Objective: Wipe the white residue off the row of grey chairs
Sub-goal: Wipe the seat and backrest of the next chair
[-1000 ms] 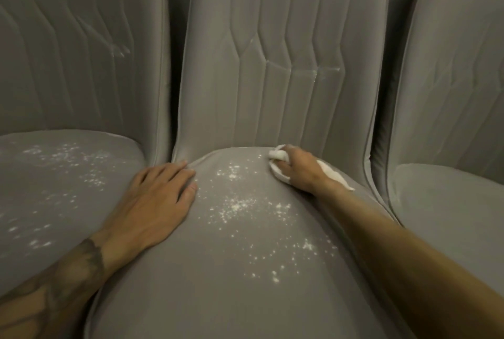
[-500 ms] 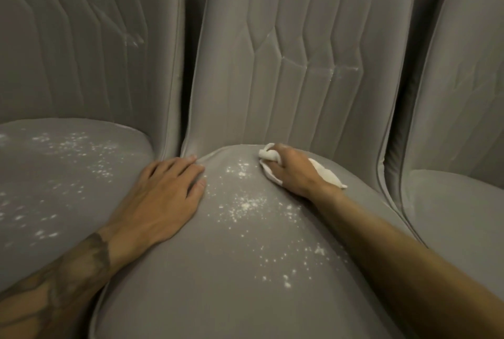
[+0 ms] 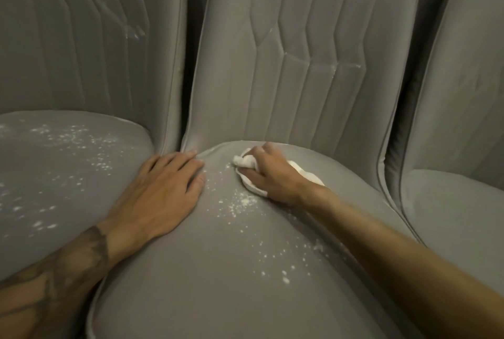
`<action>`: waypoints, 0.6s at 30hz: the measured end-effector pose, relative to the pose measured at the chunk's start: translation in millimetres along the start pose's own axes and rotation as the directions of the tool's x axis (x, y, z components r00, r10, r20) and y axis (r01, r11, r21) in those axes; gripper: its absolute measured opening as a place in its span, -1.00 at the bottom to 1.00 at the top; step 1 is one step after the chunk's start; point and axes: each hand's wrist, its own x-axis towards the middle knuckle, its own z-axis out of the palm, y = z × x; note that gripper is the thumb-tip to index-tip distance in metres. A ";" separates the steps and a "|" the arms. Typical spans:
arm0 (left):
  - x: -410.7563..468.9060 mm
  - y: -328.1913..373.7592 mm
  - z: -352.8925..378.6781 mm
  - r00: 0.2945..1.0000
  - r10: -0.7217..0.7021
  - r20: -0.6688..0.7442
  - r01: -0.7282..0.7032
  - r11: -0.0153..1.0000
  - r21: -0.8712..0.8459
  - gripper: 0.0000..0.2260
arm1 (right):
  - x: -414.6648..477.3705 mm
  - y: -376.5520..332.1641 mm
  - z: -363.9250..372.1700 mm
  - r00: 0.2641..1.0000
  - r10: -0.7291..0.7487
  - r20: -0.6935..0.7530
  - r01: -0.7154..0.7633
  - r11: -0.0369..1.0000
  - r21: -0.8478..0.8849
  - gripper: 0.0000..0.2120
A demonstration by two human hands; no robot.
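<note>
three grey chairs are lined up side by side. a white cloth is bunched in the right hand, whose fingers are curled round it, and is pressed onto the rear of the middle seat, just behind the white residue, presumably so the specks can be swept forward. the left hand is laid flat, fingers straight and together, at the seat's left rear, seemingly for support. the left seat is speckled too.

Left hand lies flat, palm down, fingers extended. Right hand grips white cloth; thumb apparently tucked under.
</note>
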 end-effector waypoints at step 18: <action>-1.3 1.5 0.1 0.998 0.010 -0.055 -0.009 1.000 0.010 -0.62 | 10.4 23.2 -13.1 0.977 0.206 0.047 -0.200 0.974 -0.104 -0.66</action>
